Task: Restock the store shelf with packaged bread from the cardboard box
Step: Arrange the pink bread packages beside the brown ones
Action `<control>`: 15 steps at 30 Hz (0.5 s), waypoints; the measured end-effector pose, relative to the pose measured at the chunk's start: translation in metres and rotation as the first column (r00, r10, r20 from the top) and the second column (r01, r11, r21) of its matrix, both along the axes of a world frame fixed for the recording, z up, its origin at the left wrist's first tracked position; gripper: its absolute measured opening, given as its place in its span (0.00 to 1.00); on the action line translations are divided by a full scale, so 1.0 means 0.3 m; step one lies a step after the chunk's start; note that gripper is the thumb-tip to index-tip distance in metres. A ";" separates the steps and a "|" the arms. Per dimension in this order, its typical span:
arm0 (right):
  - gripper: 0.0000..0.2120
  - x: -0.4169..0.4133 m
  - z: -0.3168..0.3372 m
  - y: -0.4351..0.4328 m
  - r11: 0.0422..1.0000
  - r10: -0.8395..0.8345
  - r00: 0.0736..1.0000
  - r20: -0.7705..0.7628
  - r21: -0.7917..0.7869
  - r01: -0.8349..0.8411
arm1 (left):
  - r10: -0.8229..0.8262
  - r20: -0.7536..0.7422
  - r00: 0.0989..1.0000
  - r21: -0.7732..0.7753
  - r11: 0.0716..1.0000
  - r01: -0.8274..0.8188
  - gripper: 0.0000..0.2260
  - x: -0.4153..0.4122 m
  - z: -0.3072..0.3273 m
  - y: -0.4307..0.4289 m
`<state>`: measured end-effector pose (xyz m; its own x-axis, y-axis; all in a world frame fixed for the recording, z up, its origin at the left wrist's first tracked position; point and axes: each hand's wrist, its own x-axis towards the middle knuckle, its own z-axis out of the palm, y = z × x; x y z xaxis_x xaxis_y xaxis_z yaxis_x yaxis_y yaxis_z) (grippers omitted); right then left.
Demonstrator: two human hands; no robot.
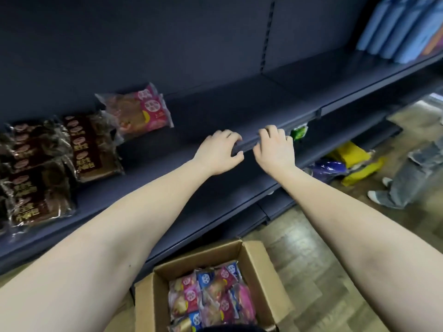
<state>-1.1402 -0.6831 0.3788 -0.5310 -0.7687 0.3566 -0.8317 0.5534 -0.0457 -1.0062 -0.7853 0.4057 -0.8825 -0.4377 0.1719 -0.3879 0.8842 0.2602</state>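
Reaching across a half-bare store shelf (215, 109), a person curls the left grip (219, 152) and the right grip (275, 149) side by side over its front rail (249, 142), fingers on top and thumbs tucked beneath; neither holds any bread. The stock sits below in an open cardboard box (261, 267) on the wooden floor (311, 248), just in front of the shelving and packed with pink and blue bread packets (211, 298). One pink packet (139, 111) sits towards the back of the shelf, beside dark brown packets (93, 147) lying to its left. Another person's jeans-clad legs (407, 178) stand well off to the right, near yellow bags (354, 156) on a lower shelf. The risk from here seems to lie in the rail: a hard tug, or weight leaned on it, could jolt the shelf and send the packets sliding forward. Soft bread grabbed hastily from the box could also be crushed, and a packet set too near the edge might drop
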 end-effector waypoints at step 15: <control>0.20 0.181 -0.506 0.332 0.922 -0.216 0.885 0.413 0.385 0.046 | -0.133 0.475 0.870 0.368 0.928 -0.058 0.22 0.159 -0.613 0.289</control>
